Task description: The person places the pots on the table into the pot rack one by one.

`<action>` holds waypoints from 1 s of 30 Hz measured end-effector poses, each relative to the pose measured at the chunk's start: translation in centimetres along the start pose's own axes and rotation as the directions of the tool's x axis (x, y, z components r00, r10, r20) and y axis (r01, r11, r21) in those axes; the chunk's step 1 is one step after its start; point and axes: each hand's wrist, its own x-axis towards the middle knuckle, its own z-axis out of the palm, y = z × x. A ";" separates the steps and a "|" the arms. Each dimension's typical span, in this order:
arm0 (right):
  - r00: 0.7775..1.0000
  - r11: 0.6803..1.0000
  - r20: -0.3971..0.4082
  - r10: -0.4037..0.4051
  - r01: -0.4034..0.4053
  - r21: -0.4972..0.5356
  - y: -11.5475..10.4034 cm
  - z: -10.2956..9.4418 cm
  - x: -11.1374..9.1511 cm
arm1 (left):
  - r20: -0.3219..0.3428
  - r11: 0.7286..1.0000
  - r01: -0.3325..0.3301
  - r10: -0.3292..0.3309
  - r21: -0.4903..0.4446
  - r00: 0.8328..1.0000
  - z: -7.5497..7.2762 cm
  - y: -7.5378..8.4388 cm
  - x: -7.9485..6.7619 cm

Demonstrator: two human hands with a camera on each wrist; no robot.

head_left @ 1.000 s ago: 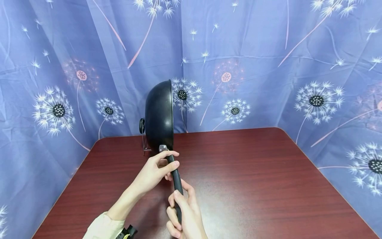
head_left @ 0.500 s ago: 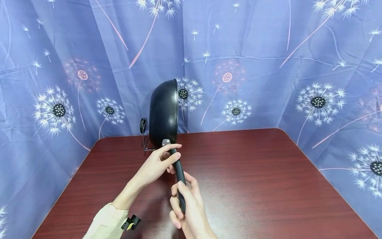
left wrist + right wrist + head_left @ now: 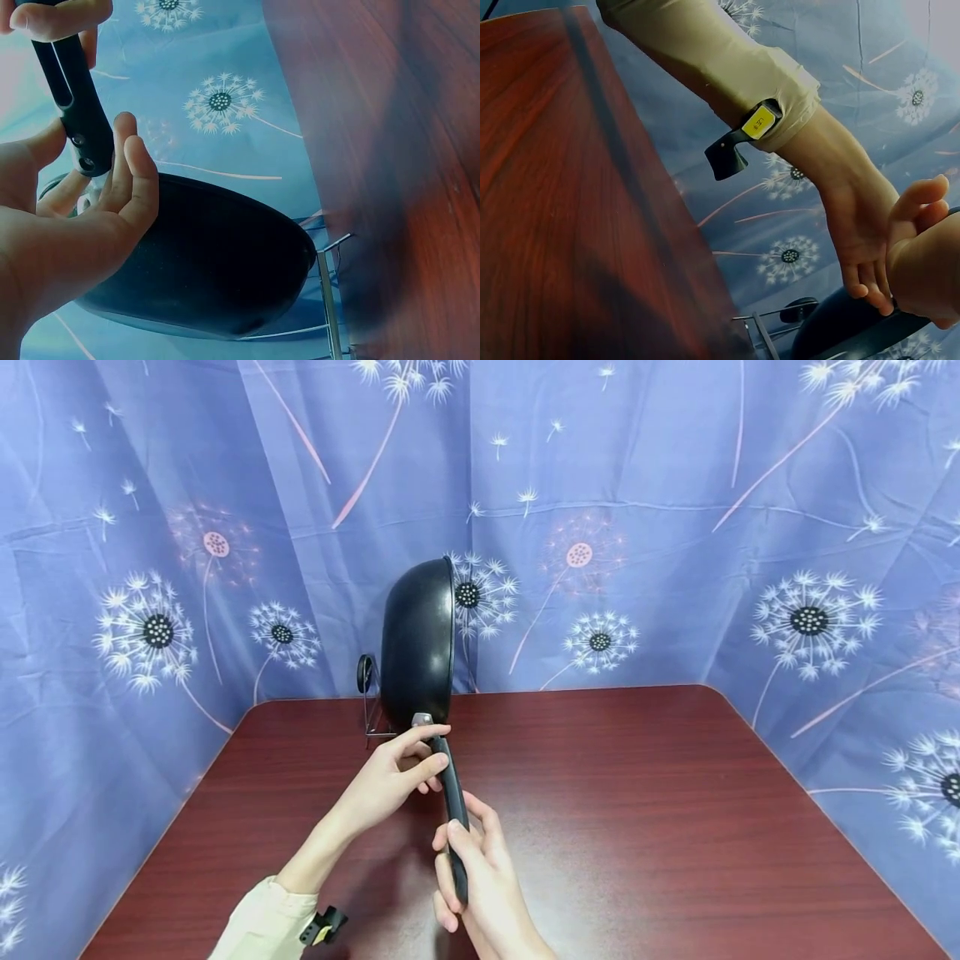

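Note:
A deep black frying pan (image 3: 416, 643) is turned on its side at the back left of the table, its open side facing right. Its black handle (image 3: 453, 802) slants down toward me. Close to the pan's body, my left hand (image 3: 375, 789) pinches the handle between thumb and fingers; the left wrist view shows two rivets or screws on the handle (image 3: 86, 124) there. Farther down, my right hand (image 3: 487, 872) grips the handle's end, thumb along its top. In the left wrist view, the pan's outer side is close beside a wire rack (image 3: 328, 300). The pan's inside is hidden.
Beside the pan, a round black piece (image 3: 365, 672) tops the rack's upright wire. A reddish-brown table (image 3: 637, 827) stretches right and forward. Blue dandelion-print curtains (image 3: 660, 568) hang around its back and sides. A black device with a yellow label (image 3: 322, 928) sits at my left cuff.
The pan and both hands have shifted slightly right and away from me, widening the gap to the round black piece. Over the last half second they hardly move. Both grips stay the same.

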 end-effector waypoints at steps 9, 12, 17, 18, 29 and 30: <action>0.999 1.000 -0.035 0.017 -0.018 -0.018 0.4 -0.5 0.1 | 0.021 1.000 0.010 -0.011 0.028 1.000 0.1 -0.6 0.2; 0.999 1.000 -0.033 0.010 -0.010 -0.003 0.7 -0.5 0.0 | 0.029 0.999 0.001 -0.002 0.042 1.000 -0.3 -0.8 0.3; 1.000 1.000 -0.021 -0.015 0.015 0.025 1.2 -0.5 -0.1 | -0.039 0.998 -0.053 0.055 0.046 0.998 -1.8 -1.7 1.0; 1.000 0.999 -0.022 -0.017 0.018 0.032 1.2 -0.5 -0.1 | -0.065 0.997 -0.059 0.062 0.049 0.996 -2.2 -2.0 1.1; 0.999 0.997 -0.037 -0.021 0.024 0.072 1.4 -0.4 0.0 | -0.059 0.869 0.040 -0.012 0.494 0.998 -6.9 -6.2 3.3; 0.999 0.997 -0.037 -0.017 0.020 0.079 1.4 -0.3 0.0 | -0.056 0.847 0.044 -0.016 0.530 0.998 -7.0 -6.9 3.6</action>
